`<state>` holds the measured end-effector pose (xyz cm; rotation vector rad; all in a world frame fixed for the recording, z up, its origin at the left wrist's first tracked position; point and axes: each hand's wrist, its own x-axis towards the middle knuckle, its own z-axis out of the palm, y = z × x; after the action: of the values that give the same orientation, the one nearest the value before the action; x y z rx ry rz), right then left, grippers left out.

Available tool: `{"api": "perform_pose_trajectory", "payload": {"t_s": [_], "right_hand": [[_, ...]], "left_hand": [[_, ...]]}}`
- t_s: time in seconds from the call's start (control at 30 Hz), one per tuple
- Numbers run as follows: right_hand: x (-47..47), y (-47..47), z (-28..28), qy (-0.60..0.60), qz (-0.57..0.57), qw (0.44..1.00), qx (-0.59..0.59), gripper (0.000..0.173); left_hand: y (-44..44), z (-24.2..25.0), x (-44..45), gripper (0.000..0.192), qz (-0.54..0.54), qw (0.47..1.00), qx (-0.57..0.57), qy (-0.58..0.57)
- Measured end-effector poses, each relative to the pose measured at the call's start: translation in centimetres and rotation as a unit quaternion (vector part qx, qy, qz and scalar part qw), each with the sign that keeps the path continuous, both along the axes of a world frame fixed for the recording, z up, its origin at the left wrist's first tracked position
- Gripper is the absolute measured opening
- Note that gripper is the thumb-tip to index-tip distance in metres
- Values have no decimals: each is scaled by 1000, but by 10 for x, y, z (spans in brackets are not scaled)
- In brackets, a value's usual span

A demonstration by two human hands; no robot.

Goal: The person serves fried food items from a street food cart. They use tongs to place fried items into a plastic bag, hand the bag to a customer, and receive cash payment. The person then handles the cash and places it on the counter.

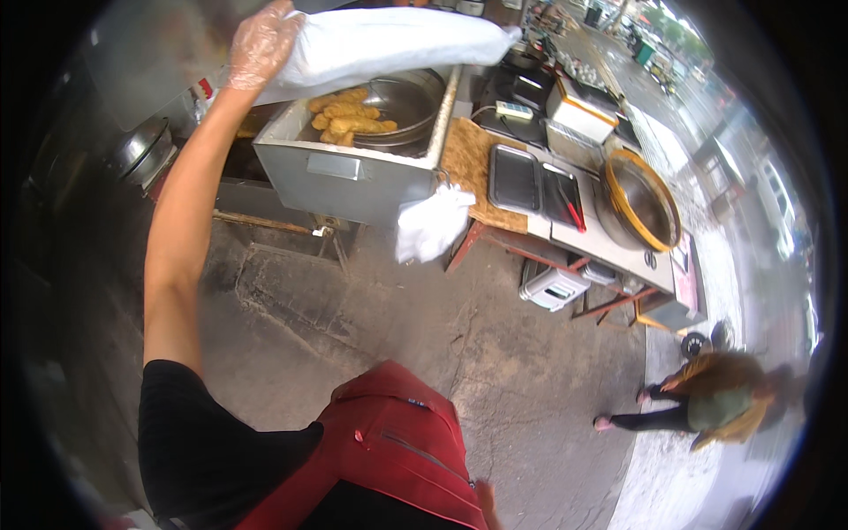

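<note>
My left hand (262,50), in a clear plastic glove, reaches far forward and grips one end of a long white plastic bag (397,41). The bag stretches to the right above a metal box (291,169) with pale, worn rims. Inside the box, several golden fried dough sticks (361,124) lie piled at the edge of a round steel pan (414,112). The bag hides the far side of the box. Only a skin-coloured sliver of my right arm or hand (488,507) shows at the bottom, beside my red apron (397,450); its fingers cannot be made out.
A white bag (434,222) hangs at the box's right corner. On the table to the right are dark trays (515,177), red-handled tongs (575,212) and a yellow-rimmed basin (639,199). A grey container (553,286) sits underneath. A person (719,397) walks at the right.
</note>
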<state>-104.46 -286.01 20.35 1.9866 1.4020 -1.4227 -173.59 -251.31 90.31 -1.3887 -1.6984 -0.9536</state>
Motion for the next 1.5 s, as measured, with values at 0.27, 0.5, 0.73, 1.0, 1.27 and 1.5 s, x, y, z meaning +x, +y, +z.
{"api": "perform_pose_trajectory", "payload": {"t_s": [0.27, 0.5, 0.73, 1.0, 1.27, 1.5], "right_hand": [[-14, -90, 48, 16, -195, 976, -93, 33], [-70, -13, 122, 70, -234, 966, 87, 30], [-137, 88, 159, 183, -271, 903, 277, 24], [-93, -56, 84, -1, -98, 995, -18, 19], [-89, -90, 103, -64, 217, 974, 22, 20], [-95, -53, 99, 10, -81, 977, 199, 23]], "left_hand": [[-14, -2, 22, 20, -95, 995, -21, 14], [-21, -16, 37, 17, -123, 992, -20, -24], [-7, -23, 12, 20, -116, 992, 17, -52], [-22, 0, 7, 16, -90, 988, -21, -121], [-19, -4, 3, 15, -93, 995, 27, 14], [-4, -19, -25, 17, -105, 993, 51, 26]]}}
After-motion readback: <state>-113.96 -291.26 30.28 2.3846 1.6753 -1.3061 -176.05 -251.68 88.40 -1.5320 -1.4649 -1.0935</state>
